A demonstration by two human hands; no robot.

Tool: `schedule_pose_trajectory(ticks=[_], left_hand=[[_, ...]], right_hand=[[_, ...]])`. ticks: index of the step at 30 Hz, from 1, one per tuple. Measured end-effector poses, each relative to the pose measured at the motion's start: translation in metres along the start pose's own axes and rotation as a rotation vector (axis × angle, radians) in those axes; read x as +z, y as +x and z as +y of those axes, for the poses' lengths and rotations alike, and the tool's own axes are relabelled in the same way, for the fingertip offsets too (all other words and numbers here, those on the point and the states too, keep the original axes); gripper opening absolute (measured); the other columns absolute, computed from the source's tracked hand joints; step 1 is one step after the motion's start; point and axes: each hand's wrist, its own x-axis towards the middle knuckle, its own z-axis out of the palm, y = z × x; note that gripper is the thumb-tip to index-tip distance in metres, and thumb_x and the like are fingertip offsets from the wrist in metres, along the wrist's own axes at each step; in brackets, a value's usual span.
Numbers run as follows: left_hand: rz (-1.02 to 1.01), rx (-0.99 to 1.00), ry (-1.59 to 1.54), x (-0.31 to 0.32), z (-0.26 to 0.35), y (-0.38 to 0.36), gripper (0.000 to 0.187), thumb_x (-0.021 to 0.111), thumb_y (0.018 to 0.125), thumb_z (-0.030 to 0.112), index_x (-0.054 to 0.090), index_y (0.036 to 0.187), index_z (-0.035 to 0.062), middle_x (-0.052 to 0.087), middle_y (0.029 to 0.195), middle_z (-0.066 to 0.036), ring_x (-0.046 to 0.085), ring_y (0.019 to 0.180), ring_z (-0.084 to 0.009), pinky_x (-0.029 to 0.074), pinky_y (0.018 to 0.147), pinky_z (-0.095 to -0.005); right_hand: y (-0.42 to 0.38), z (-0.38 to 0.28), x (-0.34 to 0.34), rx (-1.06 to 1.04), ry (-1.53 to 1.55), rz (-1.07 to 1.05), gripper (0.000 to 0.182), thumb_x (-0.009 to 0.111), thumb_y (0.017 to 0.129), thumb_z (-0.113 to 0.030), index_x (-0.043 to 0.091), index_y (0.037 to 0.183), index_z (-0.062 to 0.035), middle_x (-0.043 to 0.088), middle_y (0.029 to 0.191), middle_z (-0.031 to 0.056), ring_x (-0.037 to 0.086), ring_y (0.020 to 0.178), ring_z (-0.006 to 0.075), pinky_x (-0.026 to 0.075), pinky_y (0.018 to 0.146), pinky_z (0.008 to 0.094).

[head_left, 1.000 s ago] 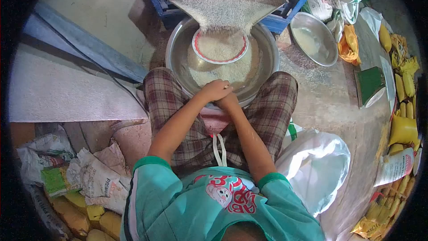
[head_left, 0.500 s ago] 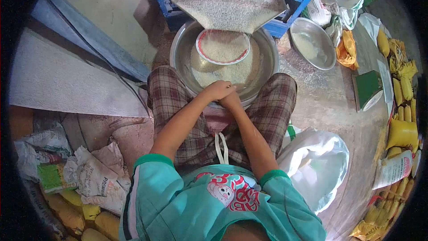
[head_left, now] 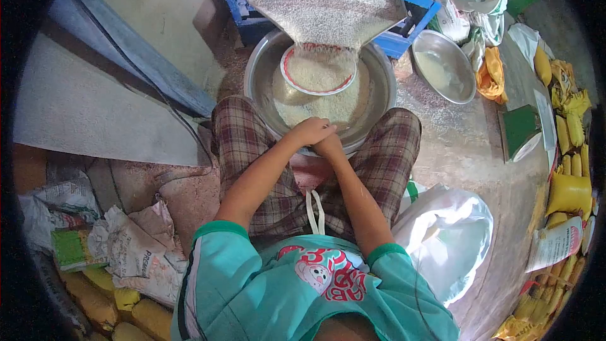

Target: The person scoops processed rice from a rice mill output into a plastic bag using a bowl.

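Note:
My left hand (head_left: pixel 310 131) and my right hand (head_left: pixel 329 146) are clasped together at the near rim of a wide metal basin (head_left: pixel 255 76). The left hand's fingers fold over the right hand, and both look closed with no object showing in them. Inside the basin, a bowl with a red-patterned rim (head_left: pixel 319 76) is heaped with pale grain (head_left: pixel 309 110), which looks like rice. More grain covers the sloping chute (head_left: pixel 328 9) of a blue-framed machine (head_left: pixel 404 39) and falls from its lip into the bowl.
A metal bowl (head_left: pixel 445 66) holding some grain stands to the right on the floor. Near my right leg lies a white sack (head_left: pixel 445 240). Several yellow packages (head_left: pixel 571 189) line the right side. Used sacks (head_left: pixel 142 249) lie on the left, and a dark cable (head_left: pixel 136 66) runs nearby.
The grain stream at the chute's lip looks thicker and wider. My view has shifted slightly, while my hands stay clasped in the same place.

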Motion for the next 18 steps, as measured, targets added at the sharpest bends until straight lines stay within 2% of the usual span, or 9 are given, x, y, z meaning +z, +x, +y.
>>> schedule_pose_trajectory(ticks=[1, 2, 4, 7, 10, 18], left_hand=[[0.006, 0.015, 0.013, 0.000, -0.001, 0.000, 0.043, 0.038, 0.076, 0.037, 0.053, 0.076, -0.0033, 0.052, 0.077, -0.024, 0.050, 0.076, -0.0367, 0.038, 0.069, -0.0400], [0.005, 0.016, 0.014, 0.001, -0.002, 0.000, 0.043, 0.038, 0.076, 0.037, 0.053, 0.076, -0.0033, 0.052, 0.077, -0.024, 0.050, 0.076, -0.0367, 0.038, 0.069, -0.0400], [0.006, 0.010, 0.018, 0.000, 0.001, -0.001, 0.043, 0.038, 0.076, 0.037, 0.052, 0.076, -0.0034, 0.052, 0.076, -0.024, 0.050, 0.075, -0.0370, 0.038, 0.069, -0.0403], [-0.075, -0.052, 0.064, -0.004, 0.003, 0.000, 0.039, 0.038, 0.077, 0.037, 0.053, 0.084, 0.0012, 0.052, 0.081, -0.022, 0.048, 0.081, -0.0354, 0.037, 0.072, -0.0384], [-0.069, -0.050, 0.090, -0.007, 0.006, -0.002, 0.039, 0.038, 0.077, 0.037, 0.052, 0.082, 0.0008, 0.052, 0.081, -0.022, 0.048, 0.080, -0.0353, 0.037, 0.072, -0.0387], [-0.045, -0.021, 0.047, 0.000, -0.002, 0.001, 0.039, 0.038, 0.077, 0.037, 0.052, 0.081, 0.0009, 0.052, 0.080, -0.022, 0.049, 0.079, -0.0354, 0.037, 0.071, -0.0389]], right_hand=[[0.000, 0.003, 0.003, -0.023, 0.193, 0.067, 0.030, 0.048, 0.070, -0.023, 0.051, 0.090, -0.0015, 0.050, 0.094, 0.0213, 0.048, 0.084, 0.0345, 0.038, 0.069, 0.0398], [0.001, 0.006, 0.004, -0.023, 0.193, 0.068, 0.030, 0.048, 0.070, -0.023, 0.051, 0.090, -0.0015, 0.050, 0.094, 0.0213, 0.048, 0.084, 0.0345, 0.038, 0.069, 0.0398], [0.003, -0.001, -0.005, 0.002, -0.247, -0.062, 0.030, 0.049, 0.070, -0.026, 0.051, 0.091, -0.0040, 0.051, 0.094, 0.0187, 0.050, 0.084, 0.0324, 0.040, 0.071, 0.0391], [0.005, 0.001, -0.003, 0.067, -0.231, -0.123, 0.031, 0.048, 0.071, -0.027, 0.051, 0.092, -0.0048, 0.052, 0.092, 0.0182, 0.051, 0.082, 0.0330, 0.041, 0.070, 0.0399], [0.004, 0.001, -0.004, 0.000, -0.226, -0.094, 0.031, 0.048, 0.071, -0.028, 0.051, 0.092, -0.0052, 0.053, 0.090, 0.0180, 0.051, 0.081, 0.0336, 0.041, 0.069, 0.0400], [0.001, -0.011, -0.011, 0.061, -0.214, -0.109, 0.034, 0.049, 0.070, -0.029, 0.050, 0.095, -0.0054, 0.052, 0.092, 0.0190, 0.051, 0.083, 0.0333, 0.041, 0.070, 0.0401]])
